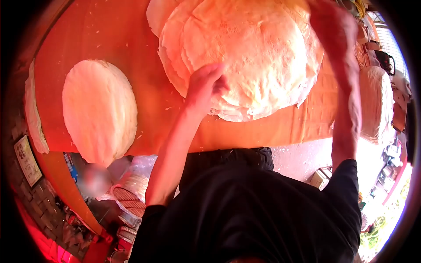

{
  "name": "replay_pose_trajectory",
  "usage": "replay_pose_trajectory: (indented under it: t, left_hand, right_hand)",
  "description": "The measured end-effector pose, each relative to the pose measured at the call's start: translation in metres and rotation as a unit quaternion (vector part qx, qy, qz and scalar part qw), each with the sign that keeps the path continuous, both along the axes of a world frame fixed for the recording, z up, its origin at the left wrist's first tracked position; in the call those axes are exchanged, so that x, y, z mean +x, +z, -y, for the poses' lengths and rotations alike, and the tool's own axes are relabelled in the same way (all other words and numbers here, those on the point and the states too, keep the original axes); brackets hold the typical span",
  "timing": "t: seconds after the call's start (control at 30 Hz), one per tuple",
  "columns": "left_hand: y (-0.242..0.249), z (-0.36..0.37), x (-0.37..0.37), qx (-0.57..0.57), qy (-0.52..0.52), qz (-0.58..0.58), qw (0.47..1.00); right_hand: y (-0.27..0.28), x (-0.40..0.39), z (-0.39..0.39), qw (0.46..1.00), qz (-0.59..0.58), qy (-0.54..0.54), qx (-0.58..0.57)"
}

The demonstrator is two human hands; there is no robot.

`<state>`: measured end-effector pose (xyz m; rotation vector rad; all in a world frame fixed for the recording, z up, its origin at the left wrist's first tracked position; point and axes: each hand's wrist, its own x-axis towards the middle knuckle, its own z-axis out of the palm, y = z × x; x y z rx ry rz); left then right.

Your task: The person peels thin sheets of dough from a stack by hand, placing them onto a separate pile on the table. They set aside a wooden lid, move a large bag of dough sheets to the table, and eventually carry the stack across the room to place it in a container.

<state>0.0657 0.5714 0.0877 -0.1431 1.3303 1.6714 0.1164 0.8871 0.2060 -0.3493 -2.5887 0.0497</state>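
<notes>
A wide, overlapping pile of thin round flatbread sheets (250,57) lies on the orange-covered table (162,118). Over the near left part of this pile is my left hand (205,85), its fingers curled and somewhat blurred. Whether a sheet is pinched between them is hidden. My right arm stretches far forward along the pile's right side. The right hand (323,11) is blurred at the top edge of the view, close to the far right rim of the sheets, and its fingers cannot be made out.
Left of the pile stands a thick, neat stack of smaller round sheets (98,109). Another pale wrapped stack (377,105) is at the right. Below the table's left part are a plastic-wrapped round basket (131,193) and a blurred patch. A framed paper (27,161) hangs far left.
</notes>
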Motion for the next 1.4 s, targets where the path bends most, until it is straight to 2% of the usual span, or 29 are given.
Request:
replay_pose_trajectory:
  t: [0.03,0.1,0.2,0.23,0.3,0.4,0.53,0.63,0.8,0.93,1.03,1.2,1.3,1.37,1.4]
  left_hand:
    - [-0.003,0.015,0.010,-0.023,0.021,0.010,0.999]
    - [-0.008,0.038,0.027,-0.068,0.068,0.028,0.995]
    - [-0.011,0.049,0.043,-0.036,0.084,0.023,0.996]
    - [-0.008,0.050,0.045,-0.035,0.085,0.035,0.995]
    - [-0.001,0.043,0.041,-0.028,0.083,0.055,0.995]
    - [-0.011,0.045,0.045,0.026,0.121,0.093,0.988]
    - [-0.014,0.035,0.054,0.067,0.102,0.135,0.983]
    - [-0.020,0.025,0.057,0.063,0.034,0.130,0.989]
    - [-0.017,0.019,0.055,0.097,0.039,0.124,0.987]
    - [-0.022,0.017,0.055,0.126,0.059,0.136,0.981]
    - [-0.030,0.019,0.051,0.153,0.040,0.134,0.978]
    - [-0.021,0.015,0.053,0.154,0.023,0.065,0.986]
    - [-0.011,0.023,0.052,0.134,0.028,0.083,0.987]
    - [-0.011,0.036,0.054,0.064,0.037,0.054,0.996]
    - [-0.010,0.043,0.056,0.021,0.035,0.035,0.999]
  right_hand:
    - [0.028,0.004,0.022,0.988,0.015,-0.067,0.140]
    - [0.024,0.017,0.061,0.997,0.060,0.017,0.050]
    - [-0.018,0.035,0.107,0.979,0.120,0.143,-0.078]
    - [-0.046,0.039,0.116,0.967,0.205,0.110,-0.106]
    - [-0.098,0.050,0.112,0.956,0.227,0.147,-0.115]
    - [-0.080,0.057,0.115,0.976,0.140,0.128,-0.104]
    - [-0.088,0.080,0.121,0.967,0.183,0.130,-0.117]
    - [-0.085,0.079,0.131,0.964,0.177,0.146,-0.135]
    - [-0.104,0.086,0.148,0.963,0.138,0.183,-0.141]
    - [-0.092,0.071,0.152,0.961,0.162,0.173,-0.142]
    - [-0.084,0.079,0.176,0.959,0.134,0.176,-0.176]
    - [-0.124,0.092,0.169,0.990,0.093,0.084,-0.063]
    - [-0.111,0.076,0.143,0.984,0.084,0.137,-0.084]
    - [-0.061,0.068,0.117,0.986,0.164,0.020,-0.020]
    - [-0.023,0.060,0.112,0.987,0.159,-0.023,-0.014]
